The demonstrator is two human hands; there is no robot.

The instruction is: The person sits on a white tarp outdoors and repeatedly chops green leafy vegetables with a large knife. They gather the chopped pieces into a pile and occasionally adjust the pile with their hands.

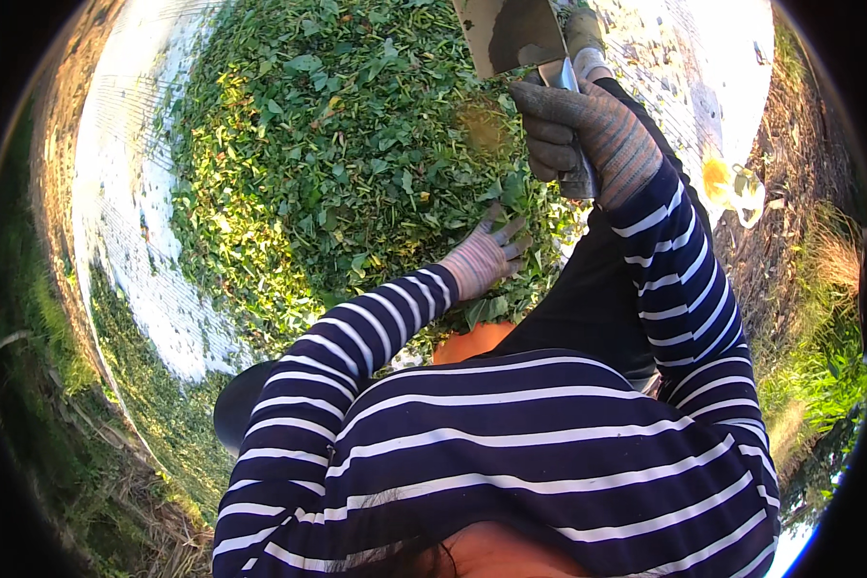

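A broad cleaver [524, 40] with a wet-stained rectangular blade is raised at the top of the view. My right hand [585, 134], in a striped knit glove with dark grey fingers, is closed round its metal handle. My left hand [484, 254], in a similar glove, lies lower with its fingers spread on cut green leaves and stems [347, 144]. Its fingertips touch the leaves, and whether anything is under the palm is hidden. Beneath that hand, close to my body, shows an orange object [473, 342], mostly covered by leaves and clothing.
The chopped leaves are heaped on a large white woven sheet [123, 159]. My outstretched leg and shoe [584, 32] border the heap on the right. A yellow-and-white item [744, 191], perhaps a bag, lies at the sheet's right edge. Dry soil and grass surround the sheet.
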